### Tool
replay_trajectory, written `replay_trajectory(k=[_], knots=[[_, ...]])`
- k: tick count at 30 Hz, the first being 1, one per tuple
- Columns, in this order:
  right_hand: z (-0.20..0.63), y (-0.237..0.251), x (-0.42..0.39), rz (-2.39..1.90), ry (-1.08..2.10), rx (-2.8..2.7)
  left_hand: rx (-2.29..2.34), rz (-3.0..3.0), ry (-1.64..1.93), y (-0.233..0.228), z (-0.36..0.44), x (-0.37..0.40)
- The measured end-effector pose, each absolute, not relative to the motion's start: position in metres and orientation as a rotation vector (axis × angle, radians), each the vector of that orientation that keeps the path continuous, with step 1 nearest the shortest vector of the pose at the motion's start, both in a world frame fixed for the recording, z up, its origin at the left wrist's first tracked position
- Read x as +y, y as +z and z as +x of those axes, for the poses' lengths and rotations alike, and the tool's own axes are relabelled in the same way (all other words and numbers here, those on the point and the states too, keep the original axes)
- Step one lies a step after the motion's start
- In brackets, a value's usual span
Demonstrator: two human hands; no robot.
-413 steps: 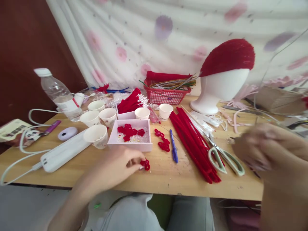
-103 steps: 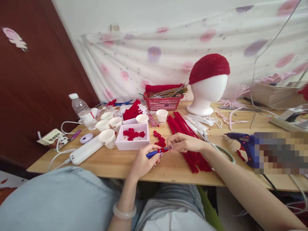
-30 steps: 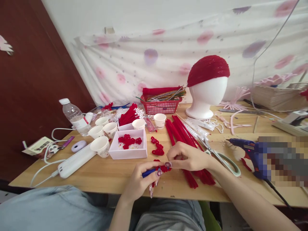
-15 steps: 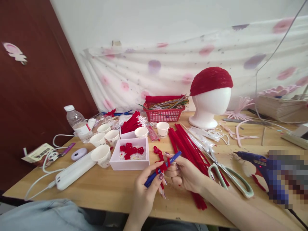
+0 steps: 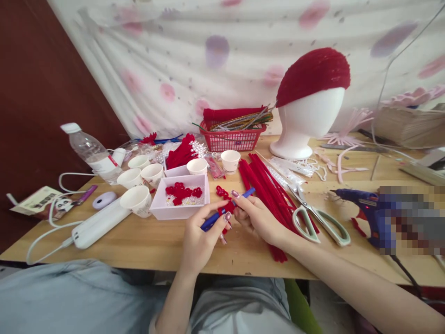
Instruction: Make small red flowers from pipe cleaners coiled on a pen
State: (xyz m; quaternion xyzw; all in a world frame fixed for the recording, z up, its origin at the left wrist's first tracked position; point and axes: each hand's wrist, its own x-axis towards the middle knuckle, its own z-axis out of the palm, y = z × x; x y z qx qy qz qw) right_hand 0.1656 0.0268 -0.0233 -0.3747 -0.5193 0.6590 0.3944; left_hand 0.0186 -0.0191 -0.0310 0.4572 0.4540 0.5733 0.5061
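Observation:
My left hand (image 5: 200, 234) is closed around the lower end of a blue pen (image 5: 209, 223), which slants up to the right. A fuzzy red pipe cleaner (image 5: 226, 208) is wound around the pen's middle, under my left thumb. My right hand (image 5: 259, 217) is closed from the other side, its thumb and finger pinching the red pipe cleaner against the pen near its upper end. Its other fingers are partly hidden. Behind the pen lies a string of small red loops (image 5: 221, 191); whether it joins the wound piece I cannot tell.
A white box (image 5: 179, 212) holds red pipe-cleaner flowers and beads. Paper cups (image 5: 135, 202) and a bottle (image 5: 91, 153) stand left. Red pipe cleaners (image 5: 266, 190), scissors (image 5: 323, 218) and a glue gun (image 5: 361, 204) lie right. A foam head (image 5: 302, 123) and red basket (image 5: 231, 139) stand behind.
The view has tilted down, so the table sits higher in the picture. My right thumb has shifted over the pen, beside the red winding. Both hands stay close together.

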Motion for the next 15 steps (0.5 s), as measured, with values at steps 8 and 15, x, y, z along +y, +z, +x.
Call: replay_trajectory(k=[8, 15], knots=[[0.168, -0.017, 0.021, -0.753, 1.785, -1.158, 0.961, 0.602, 1.578, -0.038, 0.042, -0.016], [0.166, -0.028, 0.026, -0.934, 1.825, -1.198, 1.039, 0.681, 1.518, -0.044, 0.041, -0.018]])
